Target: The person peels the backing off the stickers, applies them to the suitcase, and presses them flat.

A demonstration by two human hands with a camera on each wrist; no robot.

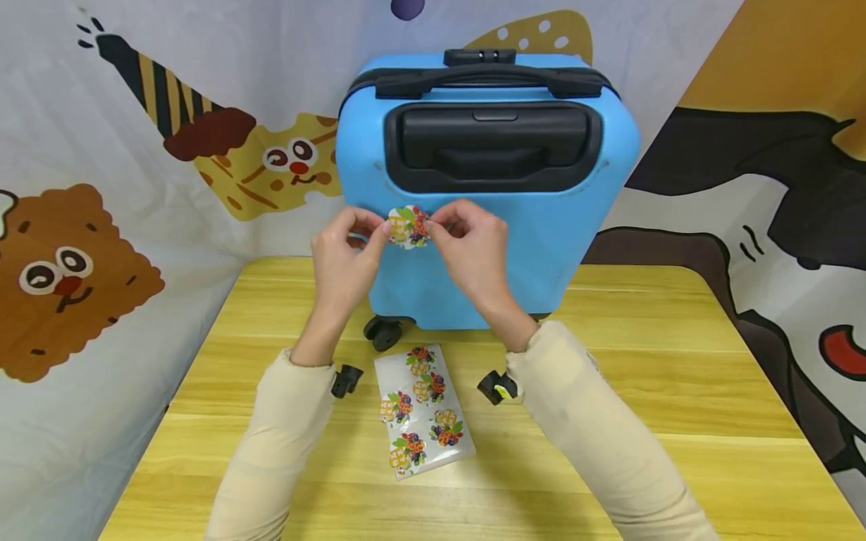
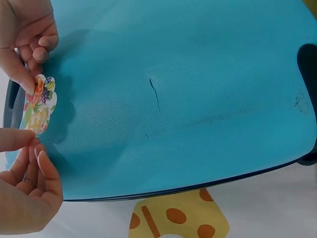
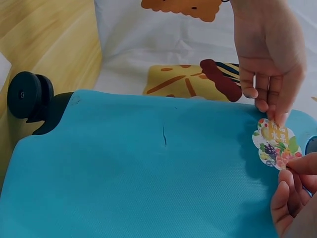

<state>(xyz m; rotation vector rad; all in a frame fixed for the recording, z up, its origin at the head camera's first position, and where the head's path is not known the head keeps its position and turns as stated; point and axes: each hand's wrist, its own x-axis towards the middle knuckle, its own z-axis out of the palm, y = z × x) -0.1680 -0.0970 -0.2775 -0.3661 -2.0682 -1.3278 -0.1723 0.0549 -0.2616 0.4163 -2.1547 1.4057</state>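
The wooden worktop carries the light blue suitcase, which stands upright with a black wheel showing at its lower left; it looks steady enough for light pressure, though I would not shove at it, since it could roll or tip. Below its black handle recess, both hands work at the same spot: the left hand pinches the left edge of the fruit sticker between thumb and fingers, and the right hand pinches the right edge likewise. The sheet with more fruit stickers lies on the worktop in front of the suitcase, between the forearms. The sticker is spread flat between the 2 pinches, in front of the blue panel and left of its middle; whether any edge touches the panel, I cannot tell. To place it well, judge the tilt first, with light and even tension so that the scalloped rim does not curl. Best to let the middle touch before the edges, release 1 side at a time, then smooth outward so that no air stays underneath. The thin dark mark on the panel lies well apart from this spot.
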